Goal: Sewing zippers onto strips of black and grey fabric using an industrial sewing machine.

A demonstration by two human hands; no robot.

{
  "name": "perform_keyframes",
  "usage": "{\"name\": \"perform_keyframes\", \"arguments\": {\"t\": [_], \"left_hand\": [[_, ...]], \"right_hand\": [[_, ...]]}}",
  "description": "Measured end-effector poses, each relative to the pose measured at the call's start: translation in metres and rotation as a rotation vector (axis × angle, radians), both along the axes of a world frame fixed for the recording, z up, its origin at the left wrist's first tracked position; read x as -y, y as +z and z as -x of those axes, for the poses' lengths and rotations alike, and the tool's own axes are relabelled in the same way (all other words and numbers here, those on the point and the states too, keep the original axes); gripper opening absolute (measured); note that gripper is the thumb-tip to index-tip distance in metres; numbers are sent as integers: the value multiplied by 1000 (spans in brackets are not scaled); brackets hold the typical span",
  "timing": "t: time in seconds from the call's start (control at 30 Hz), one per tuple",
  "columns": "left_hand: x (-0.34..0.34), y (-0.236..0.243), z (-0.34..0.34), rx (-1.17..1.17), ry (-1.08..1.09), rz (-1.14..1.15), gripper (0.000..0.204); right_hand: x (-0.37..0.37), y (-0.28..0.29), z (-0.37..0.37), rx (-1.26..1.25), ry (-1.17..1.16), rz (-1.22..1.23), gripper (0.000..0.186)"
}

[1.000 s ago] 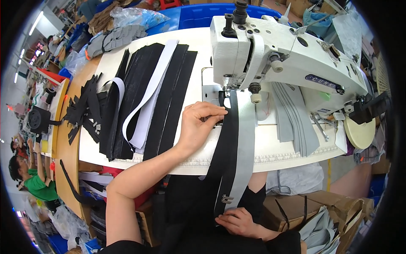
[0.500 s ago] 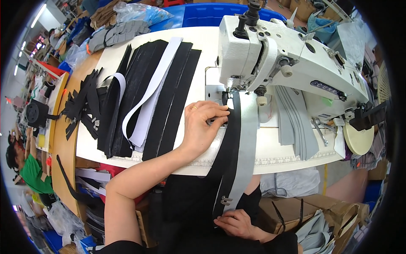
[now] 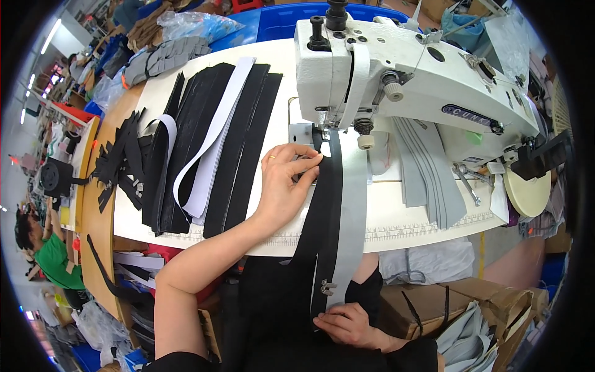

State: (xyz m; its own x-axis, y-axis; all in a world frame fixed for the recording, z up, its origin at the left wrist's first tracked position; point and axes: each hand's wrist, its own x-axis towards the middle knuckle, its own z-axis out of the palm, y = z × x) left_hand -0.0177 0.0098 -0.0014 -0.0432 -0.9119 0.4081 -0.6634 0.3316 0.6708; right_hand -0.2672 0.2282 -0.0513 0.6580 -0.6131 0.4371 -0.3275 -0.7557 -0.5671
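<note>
My left hand (image 3: 282, 183) is at the sewing machine (image 3: 403, 80), fingertips closed on a black fabric strip (image 3: 328, 186) just in front of the presser foot (image 3: 322, 130). The black strip lies along a light grey strip (image 3: 353, 186); both run from under the foot over the table's front edge (image 3: 384, 239). A small metal zipper slider (image 3: 328, 286) sits on the hanging part. My right hand (image 3: 341, 322) is closed on the lower end of the strips, over my lap.
Black and white strips (image 3: 223, 142) cover the left side, beside black scraps (image 3: 124, 161). Grey pieces (image 3: 427, 173) lie under the machine arm. A blue crate (image 3: 279, 18) stands behind, cardboard boxes (image 3: 403, 310) lower right. A person in green (image 3: 56, 260) works far left.
The whole view has shifted slightly. My hands stay in about the same places on the strips. The person in green's arms have shifted a little.
</note>
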Motion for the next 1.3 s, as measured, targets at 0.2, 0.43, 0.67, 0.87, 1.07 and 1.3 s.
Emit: {"name": "perform_keyframes", "arguments": {"t": [0.2,0.43,0.67,0.87,1.07,1.3], "left_hand": [[2,-4,-6,-154,-24,-51,22],[2,-3,-5,-93,-29,-49,25],[1,1,-1,-193,-20,-139,25],[2,-2,-6,-206,-41,-91,22],[1,-2,-4,-192,-51,-89,23],[-2,2,4,-489,12,-281,27]], "right_hand": [[14,6,-2,37,-17,10,34],[31,14,-11,68,-110,47,31],[51,22,-22,79,-207,122,30],[73,38,-31,54,-261,151,28],[93,44,-35,7,-300,184,28],[117,48,-40,-62,-365,240,22]]}}
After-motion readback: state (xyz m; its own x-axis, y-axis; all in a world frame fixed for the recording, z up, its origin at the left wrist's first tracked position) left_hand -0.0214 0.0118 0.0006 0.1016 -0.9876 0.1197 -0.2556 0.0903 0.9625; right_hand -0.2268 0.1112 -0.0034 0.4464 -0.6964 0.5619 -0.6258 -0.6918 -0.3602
